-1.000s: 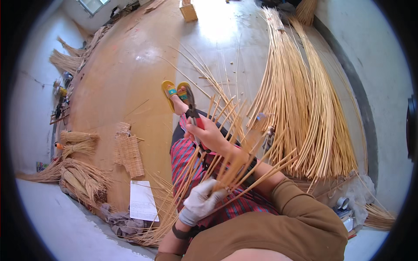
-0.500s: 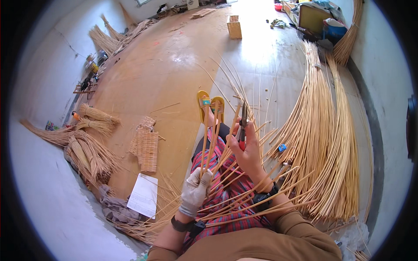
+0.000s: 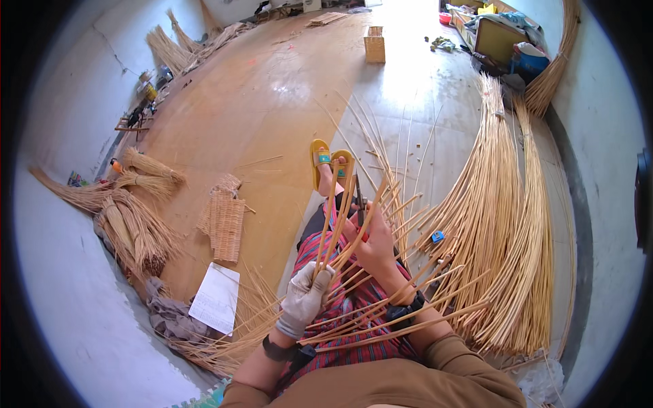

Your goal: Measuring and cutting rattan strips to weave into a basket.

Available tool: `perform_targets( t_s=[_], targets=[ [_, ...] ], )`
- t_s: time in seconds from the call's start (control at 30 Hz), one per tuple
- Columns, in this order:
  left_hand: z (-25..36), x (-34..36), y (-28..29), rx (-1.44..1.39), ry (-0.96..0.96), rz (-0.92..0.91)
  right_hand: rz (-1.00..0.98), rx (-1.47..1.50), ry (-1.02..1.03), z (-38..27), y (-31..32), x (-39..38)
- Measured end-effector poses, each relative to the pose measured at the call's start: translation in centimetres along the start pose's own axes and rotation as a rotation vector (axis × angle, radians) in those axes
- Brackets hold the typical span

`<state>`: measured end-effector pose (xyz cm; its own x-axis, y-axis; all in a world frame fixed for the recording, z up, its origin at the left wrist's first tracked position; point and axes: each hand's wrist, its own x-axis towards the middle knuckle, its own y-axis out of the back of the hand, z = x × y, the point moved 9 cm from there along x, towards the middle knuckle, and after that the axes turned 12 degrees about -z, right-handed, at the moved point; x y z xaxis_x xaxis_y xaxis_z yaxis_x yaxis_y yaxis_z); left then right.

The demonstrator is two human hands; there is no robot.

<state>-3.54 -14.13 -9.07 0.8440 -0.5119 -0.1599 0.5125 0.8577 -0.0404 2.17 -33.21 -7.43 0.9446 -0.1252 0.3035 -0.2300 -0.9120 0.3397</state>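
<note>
My left hand (image 3: 303,299), in a pale work glove, is closed round several cane strips (image 3: 330,241) that point upward and away from me over my lap. More strips fan out across the striped red cloth (image 3: 347,357) on my thighs. My bare right hand (image 3: 374,248) grips pliers (image 3: 361,197) with red handles, their dark jaws raised among the strip ends just right of the upright strips; whether the jaws touch one is unclear. Beyond them are my feet in yellow sandals (image 3: 316,177).
Long cane bundles (image 3: 496,251) lie at right beside a small blue object (image 3: 437,236). At left are a woven panel (image 3: 224,224), a paper sheet (image 3: 212,296) and tied bundles (image 3: 136,231). A wicker basket (image 3: 374,49) stands farther off, with clutter (image 3: 493,37) along the far right wall.
Since a second ago my right hand with the pliers has moved right, and my left hand's strips have swung upright. Over the last half second the right hand has shifted slightly left and down.
</note>
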Motion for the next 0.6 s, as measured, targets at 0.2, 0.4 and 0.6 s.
perform_targets(
  t_s=[0.2,0.4,0.6],
  targets=[
    [0.0,-0.4,-0.1,-0.007,0.037,0.024,-0.025,0.011,-0.029,-0.3,0.4,0.3],
    [-0.2,-0.2,-0.2,-0.014,0.051,0.020,-0.098,0.024,-0.243,1.2,1.5,0.3],
    [-0.2,-0.1,-0.6,-0.015,0.082,0.009,0.095,-0.108,0.131,-2.4,3.2,2.0]
  ],
)
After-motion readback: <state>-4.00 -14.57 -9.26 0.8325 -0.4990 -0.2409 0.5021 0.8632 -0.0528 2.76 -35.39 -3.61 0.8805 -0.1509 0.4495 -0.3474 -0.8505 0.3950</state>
